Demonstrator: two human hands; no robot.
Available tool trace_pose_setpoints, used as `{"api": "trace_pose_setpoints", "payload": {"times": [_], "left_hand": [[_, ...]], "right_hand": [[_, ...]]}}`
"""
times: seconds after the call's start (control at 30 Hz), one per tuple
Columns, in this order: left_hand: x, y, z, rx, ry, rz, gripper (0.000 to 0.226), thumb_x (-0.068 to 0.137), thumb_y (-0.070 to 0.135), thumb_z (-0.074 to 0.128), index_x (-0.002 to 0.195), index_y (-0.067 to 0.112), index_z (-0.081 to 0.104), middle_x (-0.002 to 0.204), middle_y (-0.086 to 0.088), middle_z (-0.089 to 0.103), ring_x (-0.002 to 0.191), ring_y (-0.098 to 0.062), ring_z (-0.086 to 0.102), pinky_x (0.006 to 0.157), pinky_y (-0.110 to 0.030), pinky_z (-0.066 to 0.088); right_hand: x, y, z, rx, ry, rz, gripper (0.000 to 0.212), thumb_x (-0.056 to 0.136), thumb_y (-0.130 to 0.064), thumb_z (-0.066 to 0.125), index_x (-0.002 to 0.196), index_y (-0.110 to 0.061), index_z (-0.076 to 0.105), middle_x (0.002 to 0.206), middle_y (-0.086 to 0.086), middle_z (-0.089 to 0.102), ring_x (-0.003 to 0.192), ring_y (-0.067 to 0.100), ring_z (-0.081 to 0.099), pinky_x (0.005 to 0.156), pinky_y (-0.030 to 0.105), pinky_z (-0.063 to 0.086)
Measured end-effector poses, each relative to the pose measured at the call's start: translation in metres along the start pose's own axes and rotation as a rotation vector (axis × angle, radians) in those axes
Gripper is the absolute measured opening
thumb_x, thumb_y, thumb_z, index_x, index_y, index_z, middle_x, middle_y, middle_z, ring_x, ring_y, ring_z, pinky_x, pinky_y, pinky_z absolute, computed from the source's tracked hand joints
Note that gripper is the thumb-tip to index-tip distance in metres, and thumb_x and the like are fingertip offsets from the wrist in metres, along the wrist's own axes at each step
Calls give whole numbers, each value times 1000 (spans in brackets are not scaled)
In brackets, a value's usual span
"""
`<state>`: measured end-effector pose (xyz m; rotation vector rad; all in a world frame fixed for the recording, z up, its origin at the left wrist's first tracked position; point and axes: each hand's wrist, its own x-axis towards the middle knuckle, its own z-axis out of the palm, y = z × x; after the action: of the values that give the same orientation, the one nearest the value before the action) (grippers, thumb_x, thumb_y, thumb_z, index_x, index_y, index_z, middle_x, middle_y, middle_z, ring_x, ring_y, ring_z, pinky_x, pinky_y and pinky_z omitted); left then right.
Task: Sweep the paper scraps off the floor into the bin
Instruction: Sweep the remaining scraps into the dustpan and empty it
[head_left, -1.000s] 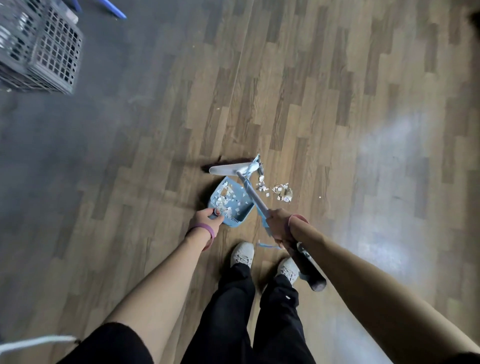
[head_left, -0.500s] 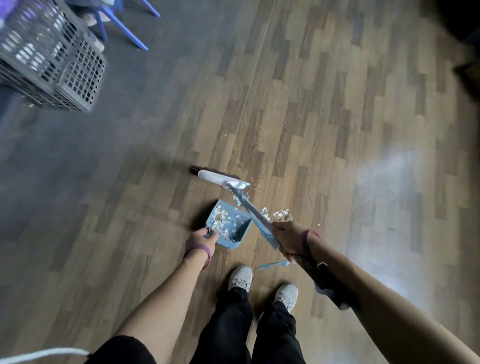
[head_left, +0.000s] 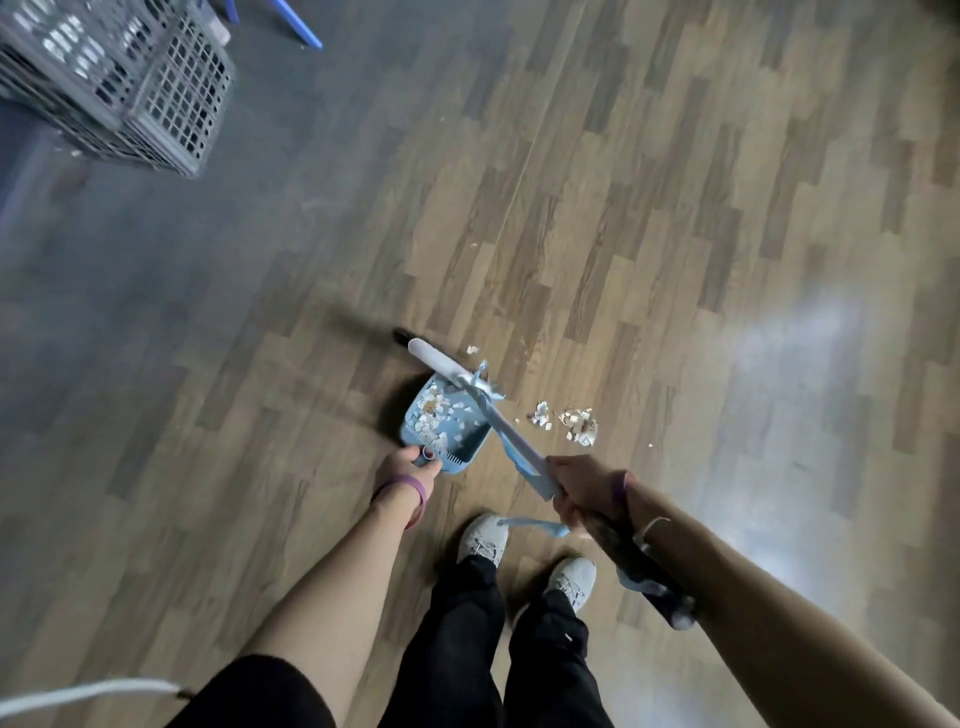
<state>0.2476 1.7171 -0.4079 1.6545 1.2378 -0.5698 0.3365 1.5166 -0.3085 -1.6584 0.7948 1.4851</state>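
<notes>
A light blue dustpan (head_left: 470, 446) sits on the wooden floor just ahead of my feet, with several white paper scraps in it. My left hand (head_left: 410, 467) grips its handle at the near edge. My right hand (head_left: 584, 491) grips the broom handle (head_left: 511, 439), which slants up-left. The white broom head (head_left: 441, 364) lies across the far edge of the dustpan. A small heap of paper scraps (head_left: 571, 423) lies on the floor to the right of the pan, and a stray scrap (head_left: 471, 349) sits beyond the broom head.
A grey lattice plastic bin (head_left: 156, 93) stands at the far left on the darker floor, with blue chair legs (head_left: 304, 34) behind it. My white shoes (head_left: 483, 538) stand close behind the dustpan. A white cable (head_left: 88, 693) crosses the lower left corner.
The broom head has swung from the right of the pan to its far-left edge. The view has tilted up, so the bin shows more fully. Both hands keep their holds.
</notes>
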Motion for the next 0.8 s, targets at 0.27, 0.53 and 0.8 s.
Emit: {"api": "trace_pose_setpoints", "payload": {"times": [0.27, 0.53, 0.8], "left_hand": [[-17, 6, 1, 103, 11, -3, 16, 77, 27, 67, 88, 16, 71, 96, -15, 72, 91, -39, 66, 79, -38, 55], [-11, 7, -5, 44, 76, 59, 14, 80, 28, 65, 81, 14, 68, 86, -13, 72, 80, -37, 66, 71, -36, 54], [6, 10, -5, 42, 4, 34, 14, 87, 23, 64, 98, 16, 69, 82, -5, 64, 73, -23, 59, 72, -26, 47]], "right_hand": [[-43, 34, -8, 66, 8, -106, 23, 101, -22, 39, 95, -11, 59, 44, 1, 37, 27, 8, 31, 31, 11, 25], [-3, -26, -17, -374, 159, -366, 21, 98, -9, 34, 81, -12, 47, 55, 6, 46, 26, 11, 44, 29, 20, 35], [42, -24, -2, -282, 56, -185, 26, 100, -5, 32, 113, -3, 55, 47, 7, 43, 19, 8, 39, 27, 13, 29]]}}
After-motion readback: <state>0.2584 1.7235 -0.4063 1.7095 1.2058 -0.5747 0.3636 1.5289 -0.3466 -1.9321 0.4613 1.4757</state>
